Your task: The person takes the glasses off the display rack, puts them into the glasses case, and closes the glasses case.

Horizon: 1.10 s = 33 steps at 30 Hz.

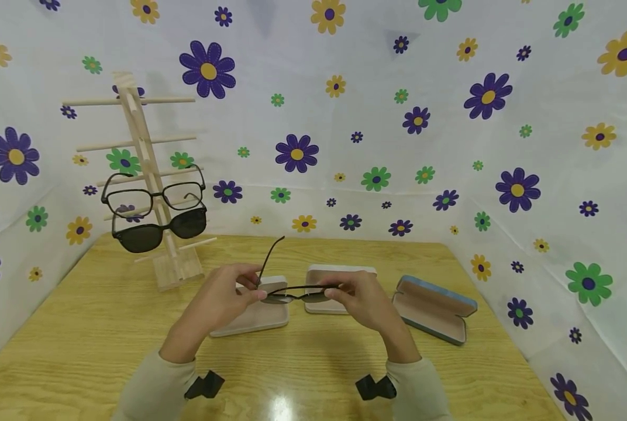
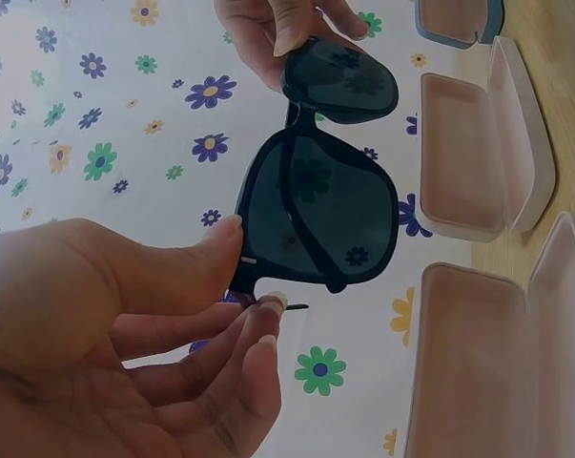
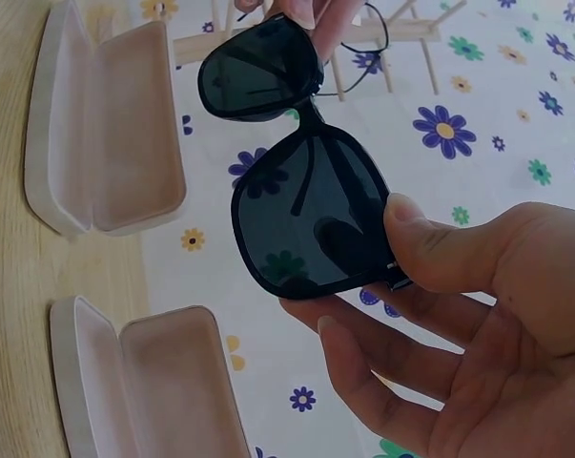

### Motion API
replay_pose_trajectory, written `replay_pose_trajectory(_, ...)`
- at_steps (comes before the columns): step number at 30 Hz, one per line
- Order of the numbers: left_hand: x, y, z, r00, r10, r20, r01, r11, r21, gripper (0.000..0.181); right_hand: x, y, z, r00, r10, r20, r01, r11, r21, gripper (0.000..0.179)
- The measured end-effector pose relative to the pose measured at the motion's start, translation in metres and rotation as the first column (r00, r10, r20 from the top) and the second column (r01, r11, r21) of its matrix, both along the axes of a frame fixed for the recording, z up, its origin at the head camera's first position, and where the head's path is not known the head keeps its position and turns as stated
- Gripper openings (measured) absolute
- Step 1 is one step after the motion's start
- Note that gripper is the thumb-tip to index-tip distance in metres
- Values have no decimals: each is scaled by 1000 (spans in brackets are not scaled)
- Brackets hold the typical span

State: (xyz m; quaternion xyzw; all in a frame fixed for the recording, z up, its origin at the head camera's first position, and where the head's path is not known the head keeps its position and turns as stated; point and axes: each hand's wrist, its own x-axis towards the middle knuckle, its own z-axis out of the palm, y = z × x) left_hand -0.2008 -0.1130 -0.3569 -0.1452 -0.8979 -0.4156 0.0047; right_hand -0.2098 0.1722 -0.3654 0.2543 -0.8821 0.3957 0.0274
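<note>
L hand: the person's L hand [image 1: 229, 292], thumb & fingers pinching one end of the sunglasses
R hand: the person's R hand [image 1: 363, 295], thumb & fingers pinching the opp. end
Sunglasses: black-framed, dark-lens sunglasses [image 2: 335, 205], in air over mid worktop, btwn both hands; L temple sticks up, R temple folded across the frame
Pale cases: open off-white glasses case w/ pink lining [image 1: 268, 314] by L hand; similar open off-white case [image 1: 319, 277] beside it, partly behind R hand
Blue case: open blue hard case w/ pinkish lining [image 1: 431, 313], nr R edge
Stand: light-wood peg stand [image 1: 145, 152], back L corner of yellowish wood-grain worktop [image 1: 324, 362]; holds clear black-framed glasses [image 1: 157, 194] above black sunglasses w/ dark lenses [image 1: 189, 223]
</note>
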Motion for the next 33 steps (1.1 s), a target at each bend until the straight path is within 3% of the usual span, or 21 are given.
replay_pose_trajectory(17,-2,0,-6,998,-36,-60,35,999,-24,43,-3,-5,0,999,-49,23,48,998,40,18)
replay_pose_trajectory(25,-2,1,-5,993,-112,-46,111,994,-14,36,-3,-4,-2,998,-56,3,56,998,38,18)
replay_pose_trajectory(33,-1,-2,-4,993,-112,-32,112,994,-1,34,-2,-4,-3,999,-48,5,48,999,18,17)
